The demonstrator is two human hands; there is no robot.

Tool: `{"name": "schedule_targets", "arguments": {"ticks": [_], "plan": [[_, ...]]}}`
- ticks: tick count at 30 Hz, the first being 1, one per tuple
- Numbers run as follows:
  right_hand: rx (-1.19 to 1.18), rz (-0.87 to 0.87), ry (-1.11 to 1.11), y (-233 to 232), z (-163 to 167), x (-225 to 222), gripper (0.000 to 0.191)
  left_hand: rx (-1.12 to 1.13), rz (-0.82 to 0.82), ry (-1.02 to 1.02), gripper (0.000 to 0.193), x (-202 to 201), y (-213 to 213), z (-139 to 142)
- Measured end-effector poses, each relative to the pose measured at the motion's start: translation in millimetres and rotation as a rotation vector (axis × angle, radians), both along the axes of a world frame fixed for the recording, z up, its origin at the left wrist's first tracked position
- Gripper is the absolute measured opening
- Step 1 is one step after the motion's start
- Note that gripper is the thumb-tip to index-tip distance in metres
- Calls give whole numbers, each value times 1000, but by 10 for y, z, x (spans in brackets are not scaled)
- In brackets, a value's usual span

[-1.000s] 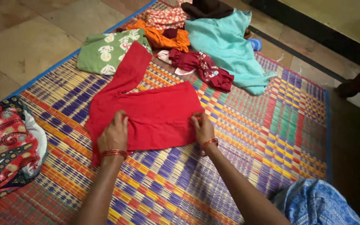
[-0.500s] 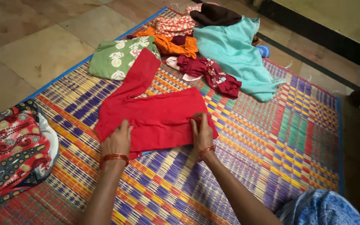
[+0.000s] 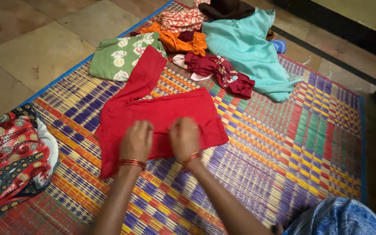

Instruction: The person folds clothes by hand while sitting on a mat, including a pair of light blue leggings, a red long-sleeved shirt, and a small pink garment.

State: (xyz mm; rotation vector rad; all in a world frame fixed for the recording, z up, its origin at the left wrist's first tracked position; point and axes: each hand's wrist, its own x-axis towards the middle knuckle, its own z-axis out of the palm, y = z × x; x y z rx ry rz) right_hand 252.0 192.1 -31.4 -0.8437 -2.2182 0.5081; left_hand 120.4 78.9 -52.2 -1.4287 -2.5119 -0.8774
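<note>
- Since half a second ago both hands are drawing together: they were spread toward the two ends of the red garment's (image 3: 153,117) near edge, and now they are sitting almost side by side at its middle.
- The left hand (image 3: 136,140) is pressing down on the lower middle of the red cloth, an orange bangle at the wrist; its fingers are curled and blurred, so whether they are pinching cloth or only resting cannot be told.
- The right hand (image 3: 184,138) is lying just beside it, also on the red cloth, knuckles up and fingers tucked under, likewise too blurred to say if anything is gripped.
- The red garment is lying flat on the woven striped mat (image 3: 283,143), its wide part spread crosswise and one long narrow part running up and away toward the green floral cloth (image 3: 118,56); lying flat like this, it is keeping smooth under the palms.
- Farther up the mat an orange cloth (image 3: 179,41), a dark red crumpled piece (image 3: 223,72) and a teal garment (image 3: 249,52) are lying in a loose heap, well apart from the hands.
- At the mat's left edge a red patterned bundle (image 3: 9,156) is sitting partly on the tiled floor (image 3: 31,48).
- Blue patterned fabric (image 3: 340,217) is showing at the lower right, close to the person's right arm.
</note>
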Motion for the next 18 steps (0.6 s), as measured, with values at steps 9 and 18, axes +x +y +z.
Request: {"name": "schedule_targets", "arguments": {"ticks": [9,18], "plan": [[72,-37,-463,-189,-259,66,61,-252,78,97,46,228,-160,-201],[-97,-207,-874,883,-215,695,75,-597,335,71,69,-149,-359,121]]}}
